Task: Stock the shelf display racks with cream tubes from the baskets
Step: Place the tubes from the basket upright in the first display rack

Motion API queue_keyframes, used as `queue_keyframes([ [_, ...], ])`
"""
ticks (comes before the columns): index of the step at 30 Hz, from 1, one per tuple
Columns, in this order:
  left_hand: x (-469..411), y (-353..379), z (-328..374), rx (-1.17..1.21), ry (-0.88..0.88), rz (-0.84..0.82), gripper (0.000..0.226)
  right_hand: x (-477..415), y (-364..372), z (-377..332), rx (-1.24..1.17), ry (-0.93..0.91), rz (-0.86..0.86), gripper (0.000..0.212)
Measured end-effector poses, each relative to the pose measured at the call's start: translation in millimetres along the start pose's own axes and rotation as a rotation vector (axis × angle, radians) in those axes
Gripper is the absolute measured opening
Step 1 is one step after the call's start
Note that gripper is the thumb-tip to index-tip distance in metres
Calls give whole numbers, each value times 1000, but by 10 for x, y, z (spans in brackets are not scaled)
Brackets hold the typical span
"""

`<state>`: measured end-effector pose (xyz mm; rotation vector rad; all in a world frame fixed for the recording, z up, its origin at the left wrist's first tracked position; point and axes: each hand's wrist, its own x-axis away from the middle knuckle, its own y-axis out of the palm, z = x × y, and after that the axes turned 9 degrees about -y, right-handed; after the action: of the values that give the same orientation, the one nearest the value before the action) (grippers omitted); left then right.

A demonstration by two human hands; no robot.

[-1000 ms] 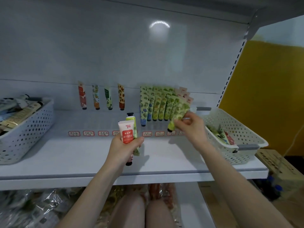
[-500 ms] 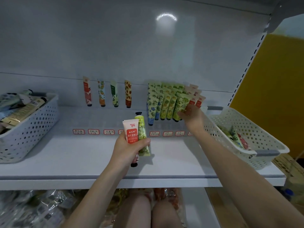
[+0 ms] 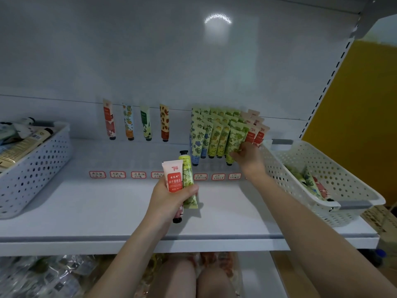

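Partly | right rows [image 3: 217, 134] filled, left four [image 3: 137, 123] sparse | tube [image 3: 235, 138] pinched by right hand [image 3: 249, 155] | two tubes [image 3: 173, 177] gripped by left hand [image 3: 171, 198]

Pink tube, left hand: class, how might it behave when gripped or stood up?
Probably light: the left hand holds the pink tube plus a green tube. Likely squashy, given its flat crimped end. On its small cap, it would probably tip.
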<state>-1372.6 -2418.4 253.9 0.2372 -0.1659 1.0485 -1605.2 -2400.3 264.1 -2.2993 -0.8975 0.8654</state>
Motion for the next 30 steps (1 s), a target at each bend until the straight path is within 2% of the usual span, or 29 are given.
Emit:
queue_keyframes([
  [9,-12,100,-2,-25,-10,-14,26,-20,38,12,152,14,-14,40],
  [15,12,89,4,-34,-17,-12,25,-27,17,-14,168,28,-25,36],
  [17,12,72,1,-29,-14,-11,25,-24,7,-23,149,28,-30,28],
  [21,25,50,17,-24,-16,-17,25,-24,-2,-4,42,47,-39,29],
  [23,33,55,37,-21,-14,-17,24,-20,-22,2,-35,56,-39,9],
  [24,39,58,49,-17,-14,-17,24,-8,-36,2,-70,55,-17,8],
  [28,87,99,89,12,-19,-33,21,121,-183,-81,-94,42,88,27],
  [30,124,129,100,26,-11,-45,18,207,-273,-140,-102,6,149,29],
])
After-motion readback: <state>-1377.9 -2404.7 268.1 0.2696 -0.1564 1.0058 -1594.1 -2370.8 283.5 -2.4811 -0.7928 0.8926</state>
